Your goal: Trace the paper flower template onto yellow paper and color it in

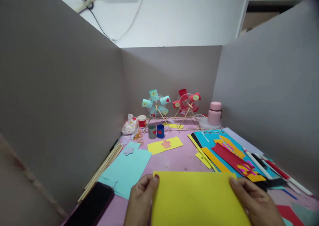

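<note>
A sheet of yellow paper [199, 199] is held up flat at the front of the pink table, its far edge toward the back. My left hand [142, 197] pinches its left edge near the upper corner, thumb on top. At the right edge my right hand [256, 199] grips it the same way, thumb over the corner. The sheet's near edge runs out of view. Beyond it lies a yellow strip [154, 148] with an orange flower cutout [166, 144]. Light blue paper [129, 166] with a lilac flower cutout [128, 151] rests left of that.
Two paper Ferris wheels, light blue [156, 103] and red [186, 103], stand at the back behind small grey [152, 132] and blue [160, 131] paper rings. A phone [91, 204] and wooden sticks [99, 171] lie left. Coloured sheets [206, 136] and markers [259, 166] cover the right; a pink bottle [214, 113] stands behind.
</note>
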A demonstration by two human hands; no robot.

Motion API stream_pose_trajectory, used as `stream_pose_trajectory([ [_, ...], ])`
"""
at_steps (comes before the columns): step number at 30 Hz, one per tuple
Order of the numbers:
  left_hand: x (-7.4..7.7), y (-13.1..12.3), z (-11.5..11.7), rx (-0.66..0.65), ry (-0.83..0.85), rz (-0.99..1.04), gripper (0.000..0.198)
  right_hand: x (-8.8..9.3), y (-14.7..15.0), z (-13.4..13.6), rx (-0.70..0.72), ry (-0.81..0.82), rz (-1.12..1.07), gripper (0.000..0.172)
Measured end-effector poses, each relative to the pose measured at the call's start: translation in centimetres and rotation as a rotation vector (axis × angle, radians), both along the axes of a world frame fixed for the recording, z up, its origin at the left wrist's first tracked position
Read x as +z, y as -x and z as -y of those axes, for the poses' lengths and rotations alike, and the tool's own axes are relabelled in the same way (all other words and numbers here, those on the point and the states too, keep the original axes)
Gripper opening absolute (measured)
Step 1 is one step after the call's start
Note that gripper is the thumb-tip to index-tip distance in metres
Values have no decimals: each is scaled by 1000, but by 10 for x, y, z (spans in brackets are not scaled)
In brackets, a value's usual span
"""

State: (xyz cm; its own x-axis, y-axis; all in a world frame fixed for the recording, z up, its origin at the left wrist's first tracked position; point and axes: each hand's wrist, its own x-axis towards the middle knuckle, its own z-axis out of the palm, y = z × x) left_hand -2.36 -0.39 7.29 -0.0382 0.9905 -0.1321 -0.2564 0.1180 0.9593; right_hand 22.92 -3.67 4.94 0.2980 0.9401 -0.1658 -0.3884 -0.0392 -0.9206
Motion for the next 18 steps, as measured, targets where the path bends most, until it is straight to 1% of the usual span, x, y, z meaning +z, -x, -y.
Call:
stream_pose_trajectory([
  [2, -3, -1, -2, -9, -3, -19, 36, 1, 1, -2, -1, -22, 62, 36],
  [5, -9, -1, -7, -44, -11, -68, 36, 2, 2, -8, -65, -75, 241, 37],
  [8, -12, 2, -12, -84, -17, -141, 35, 3, 0, -13, -48, -144, 409, 40],
  [11, -10, 3, -11, -102, 4, -206, 34, 5, -4, -8, -24, -132, 439, 41],
  [13, -7, 4, -2, -113, 32, -232, 33, 6, -7, 4, -1, -101, 459, 40],
  [15, -5, 3, 15, -130, 61, -252, 34, 4, -11, 21, 34, -61, 497, 38],
  [17, -9, 3, 36, -157, 84, -300, 36, -1, -15, 40, 77, -15, 553, 37],
  [18, -13, 4, 46, -173, 90, -360, 38, -6, -17, 49, 100, 9, 589, 37],
])
